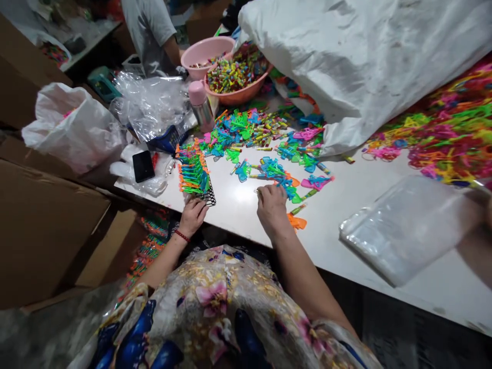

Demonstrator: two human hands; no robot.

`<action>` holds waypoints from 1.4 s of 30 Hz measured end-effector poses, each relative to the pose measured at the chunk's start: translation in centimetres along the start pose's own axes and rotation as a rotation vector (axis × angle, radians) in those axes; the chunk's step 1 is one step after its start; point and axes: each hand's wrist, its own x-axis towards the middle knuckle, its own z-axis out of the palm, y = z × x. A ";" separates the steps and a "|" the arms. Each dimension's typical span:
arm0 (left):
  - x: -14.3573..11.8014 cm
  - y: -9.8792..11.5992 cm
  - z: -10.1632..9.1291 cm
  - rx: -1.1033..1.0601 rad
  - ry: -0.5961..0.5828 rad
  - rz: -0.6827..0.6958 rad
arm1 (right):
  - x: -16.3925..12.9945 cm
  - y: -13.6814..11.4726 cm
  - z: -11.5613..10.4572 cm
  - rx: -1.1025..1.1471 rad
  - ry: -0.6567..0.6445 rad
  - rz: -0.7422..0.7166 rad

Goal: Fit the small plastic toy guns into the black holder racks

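At the near edge of the white table (238, 215), my left hand (192, 218) has its fingers closed on the near end of a black grid rack (209, 197). Small plastic toys (194, 171) in green, blue and orange stand packed in rows on that rack. To the right, my right hand (272, 207) rests low over the table with its fingers pinched. A small pale tip shows by its thumb, too small to name. Just beyond these fingers lie loose blue and green plastic toys (272, 168), and an orange toy (297, 221) lies beside the wrist.
Behind are a pink-capped bottle (202, 110), an orange basin (238, 95) of small coloured tubes and a pink basin (207, 47). A phone (143, 166) lies left. A large white sack (369, 61) and a stack of clear bags (400, 230) are right. Another person (149, 36) stands behind.
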 end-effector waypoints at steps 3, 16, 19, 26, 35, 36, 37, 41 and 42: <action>0.1 -0.1 0.1 0.002 0.008 0.000 | 0.0 -0.1 0.1 0.008 0.000 0.005; -0.8 -0.1 1.0 0.047 0.103 -0.061 | 0.0 0.1 0.2 0.043 -0.042 0.036; -0.8 0.0 1.1 0.036 0.094 -0.074 | 0.0 0.0 0.0 0.044 -0.061 0.051; -0.7 0.3 1.1 0.045 0.039 -0.105 | 0.0 0.1 0.0 0.052 -0.051 0.049; 0.4 4.4 2.2 0.079 -0.135 -0.103 | -0.1 -0.1 0.1 -0.058 0.000 0.004; 0.6 5.3 2.5 0.085 -0.158 -0.108 | -0.1 -0.4 0.0 -0.084 0.016 0.003; 0.8 6.1 2.8 0.091 -0.180 -0.116 | -0.2 -0.7 -0.2 -0.105 0.032 0.001; 1.9 8.9 4.4 0.095 -0.249 -0.157 | 0.0 -1.1 -1.1 -0.149 0.006 -0.040; 2.2 9.4 4.8 0.089 -0.261 -0.166 | 0.2 -0.9 -1.2 -0.150 -0.035 -0.055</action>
